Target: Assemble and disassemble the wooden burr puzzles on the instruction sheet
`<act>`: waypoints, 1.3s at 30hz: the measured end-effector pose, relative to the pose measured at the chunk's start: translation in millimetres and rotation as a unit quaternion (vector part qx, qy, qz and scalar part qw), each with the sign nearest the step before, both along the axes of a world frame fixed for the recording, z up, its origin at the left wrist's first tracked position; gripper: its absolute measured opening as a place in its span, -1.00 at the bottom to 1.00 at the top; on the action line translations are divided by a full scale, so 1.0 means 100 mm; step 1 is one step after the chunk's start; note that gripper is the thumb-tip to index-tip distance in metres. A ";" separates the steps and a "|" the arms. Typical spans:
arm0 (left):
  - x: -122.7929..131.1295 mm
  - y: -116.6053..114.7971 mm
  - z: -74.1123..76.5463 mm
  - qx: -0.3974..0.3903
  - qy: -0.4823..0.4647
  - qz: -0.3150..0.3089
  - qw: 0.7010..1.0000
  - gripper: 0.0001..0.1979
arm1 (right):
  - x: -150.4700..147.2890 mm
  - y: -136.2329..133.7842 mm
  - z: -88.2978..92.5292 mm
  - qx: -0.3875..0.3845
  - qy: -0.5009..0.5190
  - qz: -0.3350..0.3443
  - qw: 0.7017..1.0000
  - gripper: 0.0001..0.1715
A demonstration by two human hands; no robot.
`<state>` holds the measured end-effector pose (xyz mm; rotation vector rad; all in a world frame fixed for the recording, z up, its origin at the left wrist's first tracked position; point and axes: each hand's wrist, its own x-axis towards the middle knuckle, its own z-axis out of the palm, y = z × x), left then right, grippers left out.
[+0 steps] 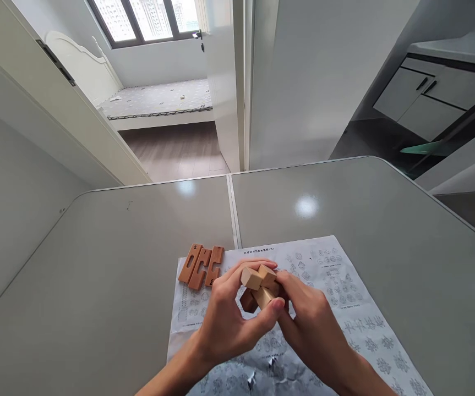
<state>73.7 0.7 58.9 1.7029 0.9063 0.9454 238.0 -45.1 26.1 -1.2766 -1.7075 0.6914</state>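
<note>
A wooden burr puzzle (263,297) of interlocked light and dark pieces is held up between both hands, above the printed sheet. My left hand (229,316) is closed around its left side, fingers over the top and thumb across the front. On the other side, my right hand (312,316) grips it with bent fingers, some of them hidden behind the wood. The sheet (315,264) carries rows of small puzzle drawings and lies under both hands. Three flat reddish-brown wooden pieces with cut-out slots (201,267) rest side by side at its upper left corner, marked with dark numbers.
The grey table (109,286) has a pale seam (233,212) running away from me and a raised rim. Two small torn or crumpled spots (251,379) show near the sheet's front. Beyond the table are an open door (223,82), a bed (163,99) and white cabinets (435,93).
</note>
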 end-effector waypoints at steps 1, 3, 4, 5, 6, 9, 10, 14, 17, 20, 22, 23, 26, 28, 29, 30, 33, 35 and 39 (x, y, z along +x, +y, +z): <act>-0.01 0.00 0.00 -0.009 -0.006 -0.002 1.000 -0.68 | 0.01 -0.01 0.02 -0.007 0.005 0.004 1.000 -0.82; -0.02 0.01 0.01 -0.027 -0.018 -0.008 0.999 -0.67 | 0.04 -0.01 0.07 -0.035 0.022 0.028 0.999 -0.79; -0.03 0.02 0.01 -0.038 -0.028 -0.016 0.999 -0.66 | 0.05 -0.01 0.11 -0.055 0.033 0.046 0.997 -0.77; -0.04 0.03 0.01 -0.050 -0.038 -0.028 0.998 -0.65 | 0.07 -0.01 0.16 -0.081 0.047 0.064 0.994 -0.75; -0.05 0.04 0.01 -0.062 -0.047 -0.041 0.996 -0.63 | 0.09 0.00 0.19 -0.100 0.063 0.074 0.990 -0.74; -0.07 0.06 0.00 -0.072 -0.054 -0.059 0.994 -0.60 | 0.11 0.01 0.27 -0.131 0.096 0.066 0.984 -0.71; -0.07 0.06 0.00 -0.069 -0.050 -0.056 0.995 -0.60 | 0.11 0.01 0.27 -0.131 0.101 0.058 0.985 -0.70; -0.07 0.05 0.01 -0.057 -0.041 -0.045 0.997 -0.62 | 0.08 0.00 0.21 -0.103 0.096 0.029 0.990 -0.70; -0.05 0.04 0.03 -0.047 -0.037 -0.039 0.997 -0.65 | 0.07 -0.03 0.16 -0.055 0.087 0.000 0.995 -0.73; -0.05 0.04 0.03 -0.057 -0.039 -0.046 0.997 -0.66 | 0.06 -0.06 0.15 -0.046 0.090 -0.008 0.995 -0.75; -0.06 0.03 0.02 -0.090 -0.056 -0.064 0.992 -0.61 | 0.07 -0.06 0.18 -0.072 0.102 0.003 0.992 -0.75; -0.07 0.03 0.00 -0.107 -0.065 -0.072 0.989 -0.57 | 0.06 -0.06 0.19 -0.082 0.110 0.005 0.991 -0.74; -0.12 0.02 -0.06 -0.131 -0.078 -0.070 0.986 -0.42 | 0.06 -0.04 0.23 -0.094 0.129 -0.002 0.987 -0.72; -0.17 0.01 -0.11 -0.138 -0.069 -0.060 0.986 -0.33 | 0.07 -0.04 0.24 -0.112 0.147 0.000 0.983 -0.73; -0.19 0.00 -0.13 -0.143 -0.062 -0.059 0.986 -0.30 | 0.07 -0.04 0.24 -0.129 0.160 0.005 0.979 -0.73; -0.21 0.00 -0.15 -0.146 -0.053 -0.061 0.986 -0.28 | 0.07 -0.03 0.23 -0.151 0.175 0.013 0.973 -0.73; -0.26 0.02 -0.17 -0.140 -0.024 -0.082 0.986 -0.27 | 0.09 -0.02 0.21 -0.234 0.229 0.045 0.944 -0.70; -0.28 0.04 -0.16 -0.132 -0.010 -0.110 0.985 -0.29 | 0.10 -0.01 0.19 -0.281 0.261 0.070 0.921 -0.66; -0.32 0.09 -0.13 -0.112 0.038 -0.160 0.980 -0.38 | 0.15 0.02 0.15 -0.327 0.269 0.129 0.897 -0.62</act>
